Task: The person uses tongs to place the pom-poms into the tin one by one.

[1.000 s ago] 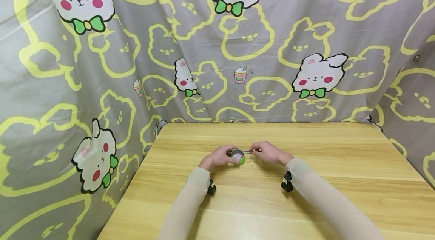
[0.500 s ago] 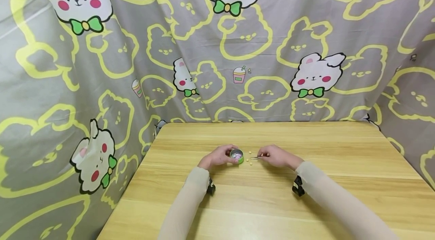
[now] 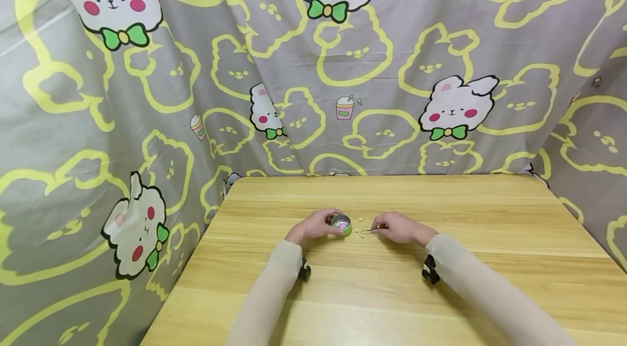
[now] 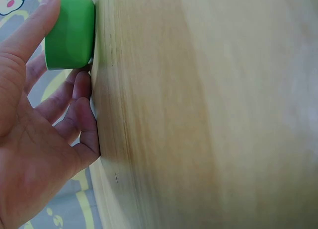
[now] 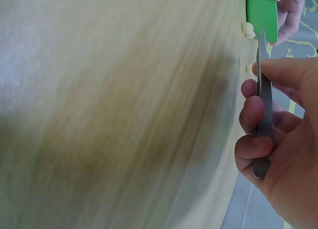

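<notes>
My left hand (image 3: 313,224) holds a small round green container (image 3: 348,231) on the table, thumb on its near side and fingers around the far side. Pinkish and pale pieces lie inside it. In the left wrist view the green container (image 4: 74,35) shows a plain smooth wall. Metal tweezers (image 3: 373,230) are pinched in my right hand (image 3: 399,226), their tips pointing left and low over the table. By the tips sits a small pale yellow ball (image 3: 362,236). The right wrist view shows the tweezers (image 5: 266,105) close to a ball (image 5: 247,30); whether they touch it I cannot tell.
Two more yellow balls lie near the container: one ball (image 3: 357,230) just right of it, another ball (image 3: 361,220) farther back. The wooden table (image 3: 352,291) meets a patterned grey curtain (image 3: 372,161) at the back and left.
My right hand has drawn back rightward from the container's rim, and the tweezers' tips have come down toward the nearest ball. A third ball now shows at the back. My left hand stays in place.
</notes>
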`<state>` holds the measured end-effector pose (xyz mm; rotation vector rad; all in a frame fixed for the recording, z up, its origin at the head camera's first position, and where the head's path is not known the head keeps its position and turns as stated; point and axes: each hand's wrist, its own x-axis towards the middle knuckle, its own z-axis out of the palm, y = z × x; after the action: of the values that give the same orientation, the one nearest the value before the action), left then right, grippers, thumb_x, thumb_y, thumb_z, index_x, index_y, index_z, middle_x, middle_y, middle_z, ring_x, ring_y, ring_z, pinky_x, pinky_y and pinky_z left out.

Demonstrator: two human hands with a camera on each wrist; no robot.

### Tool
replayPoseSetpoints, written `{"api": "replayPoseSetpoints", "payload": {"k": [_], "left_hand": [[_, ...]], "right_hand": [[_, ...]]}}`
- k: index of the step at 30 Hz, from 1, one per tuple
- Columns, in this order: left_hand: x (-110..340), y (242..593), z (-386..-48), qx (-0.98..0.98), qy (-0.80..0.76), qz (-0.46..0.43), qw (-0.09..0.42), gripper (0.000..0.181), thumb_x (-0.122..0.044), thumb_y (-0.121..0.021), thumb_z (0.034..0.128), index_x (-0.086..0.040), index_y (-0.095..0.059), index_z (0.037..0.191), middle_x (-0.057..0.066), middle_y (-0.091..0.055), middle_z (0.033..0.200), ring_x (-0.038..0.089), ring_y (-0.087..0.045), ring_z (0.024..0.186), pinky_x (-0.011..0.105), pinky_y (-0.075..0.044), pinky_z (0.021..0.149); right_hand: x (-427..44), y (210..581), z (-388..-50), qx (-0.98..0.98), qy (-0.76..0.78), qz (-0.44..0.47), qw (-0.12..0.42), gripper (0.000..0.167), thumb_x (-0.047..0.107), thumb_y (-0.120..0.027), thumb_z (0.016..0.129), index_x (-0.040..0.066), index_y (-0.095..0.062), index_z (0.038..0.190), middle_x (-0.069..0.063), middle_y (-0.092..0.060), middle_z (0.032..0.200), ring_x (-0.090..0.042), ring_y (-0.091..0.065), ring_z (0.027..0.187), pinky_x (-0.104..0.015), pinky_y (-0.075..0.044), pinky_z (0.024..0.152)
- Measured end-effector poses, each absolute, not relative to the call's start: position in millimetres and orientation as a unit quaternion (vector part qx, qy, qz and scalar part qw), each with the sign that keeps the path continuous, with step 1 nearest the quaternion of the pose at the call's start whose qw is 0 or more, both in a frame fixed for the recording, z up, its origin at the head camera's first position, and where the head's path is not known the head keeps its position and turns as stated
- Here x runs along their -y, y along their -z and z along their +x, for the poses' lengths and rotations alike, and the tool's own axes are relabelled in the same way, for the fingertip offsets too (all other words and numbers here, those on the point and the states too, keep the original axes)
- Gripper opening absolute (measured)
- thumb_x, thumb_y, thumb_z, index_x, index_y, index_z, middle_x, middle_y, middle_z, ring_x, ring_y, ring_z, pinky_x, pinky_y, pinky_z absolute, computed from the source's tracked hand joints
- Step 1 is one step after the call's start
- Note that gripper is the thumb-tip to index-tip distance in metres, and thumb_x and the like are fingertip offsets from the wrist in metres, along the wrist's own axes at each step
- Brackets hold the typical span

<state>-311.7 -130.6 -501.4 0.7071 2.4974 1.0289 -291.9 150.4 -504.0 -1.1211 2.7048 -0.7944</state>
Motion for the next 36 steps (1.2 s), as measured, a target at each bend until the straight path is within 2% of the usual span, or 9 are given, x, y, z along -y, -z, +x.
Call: {"api": "replayPoseSetpoints", "payload": {"k": [19, 36], "left_hand": [[130.8, 501.0, -311.3, -0.877, -0.375, 0.241, 0.182, 0.049, -0.026, -0.074, 0.0843, -0.02, -0.055, 0.13, -0.003, -0.059, 0.111, 0.011, -0.054, 0.096, 0.031, -0.043, 0.086], [131.5, 503.1, -312.4, -0.879, -0.372, 0.241, 0.178, 0.049, -0.028, -0.073, 0.0845, -0.02, -0.055, 0.129, -0.002, -0.059, 0.11, 0.011, -0.054, 0.096, 0.032, -0.042, 0.086]], "right_hand": [[-153.6, 508.0, -294.1, -0.882, 0.252, -0.396, 0.036, 0.01, 0.007, -0.059, 0.091, 0.011, -0.068, 0.095, 0.001, -0.064, 0.093, -0.016, -0.058, 0.086, -0.039, -0.045, 0.074], [-160.6, 508.3, -295.2, -0.883, 0.295, -0.361, 0.049, 0.015, 0.005, -0.057, 0.092, 0.01, -0.068, 0.101, 0.0, -0.065, 0.094, -0.013, -0.057, 0.084, -0.036, -0.046, 0.074]]}}
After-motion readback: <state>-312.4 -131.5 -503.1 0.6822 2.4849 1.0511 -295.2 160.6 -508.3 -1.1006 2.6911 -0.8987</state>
